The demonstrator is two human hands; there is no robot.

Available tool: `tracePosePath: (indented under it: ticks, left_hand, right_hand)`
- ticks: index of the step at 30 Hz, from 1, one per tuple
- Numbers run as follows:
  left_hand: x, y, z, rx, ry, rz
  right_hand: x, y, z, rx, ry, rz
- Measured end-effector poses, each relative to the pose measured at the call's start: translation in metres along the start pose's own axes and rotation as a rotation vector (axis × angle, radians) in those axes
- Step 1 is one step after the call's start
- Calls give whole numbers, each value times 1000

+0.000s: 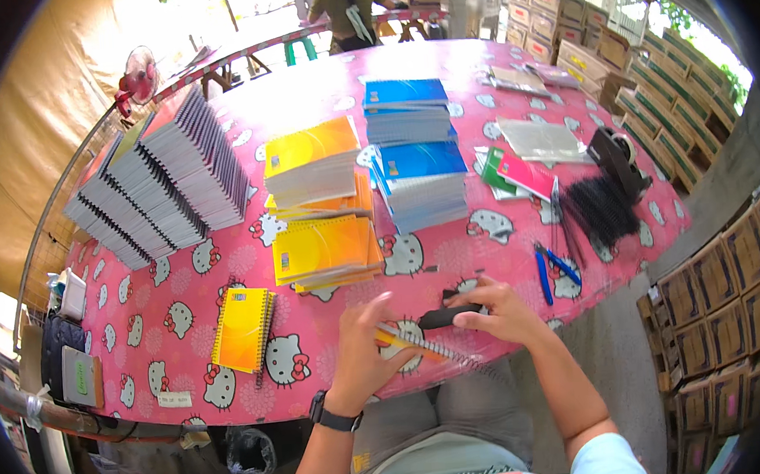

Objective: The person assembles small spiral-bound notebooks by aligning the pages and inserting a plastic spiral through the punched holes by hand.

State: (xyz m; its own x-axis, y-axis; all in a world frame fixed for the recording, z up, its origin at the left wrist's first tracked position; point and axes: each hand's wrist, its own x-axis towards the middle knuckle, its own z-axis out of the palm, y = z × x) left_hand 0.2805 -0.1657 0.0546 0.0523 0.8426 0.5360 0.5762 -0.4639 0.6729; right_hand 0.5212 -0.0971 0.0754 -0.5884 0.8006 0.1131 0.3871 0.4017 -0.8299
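Observation:
My left hand (360, 348) grips a yellow notebook (412, 344) at the table's near edge, its narrow side turned up. A dark spiral coil (480, 366) runs along the notebook's edge and sticks out past its lower right end. My right hand (502, 315) is closed around a black hand-held tool (450, 317), whose exact kind I cannot make out. The tool is just above the notebook's right side. Left of my hands lies a yellow spiral notebook (244, 329). Blue-handled cutting pliers (559, 270) rest, jaws upward, to the right.
Beyond my hands stand stacks of yellow notebooks (315, 167) and blue notebooks (418, 181). Tall stacks of spiral-bound books (165, 182) fill the left. Black coils (601, 211) and a tape dispenser (619, 160) sit right, near cartons (723, 288). Another person (349, 14) works far off.

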Motion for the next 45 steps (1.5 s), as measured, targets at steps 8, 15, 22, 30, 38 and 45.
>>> tracePosePath:
  ticks: [8, 15, 22, 30, 38, 45]
  left_hand:
    - [-20, -30, 17, -630, 116, -387]
    - [-28, -33, 8, -591, -163, -526]
    - [-34, -35, -5, -532, -173, -326]
    - [-39, -40, 5, -705, -199, -368]
    - [-39, -43, 6, -663, -212, -325]
    - [-24, -9, 5, -489, -129, -332]
  right_hand:
    - [8, 4, 4, 121, 23, -38]
    - [6, -1, 1, 407, -84, -111]
    - [6, -16, 5, 311, -274, -168]
    - [16, -19, 19, 15, -105, -78]
    - [25, 11, 17, -370, 60, -171]
    - [12, -59, 21, -254, 111, -322]
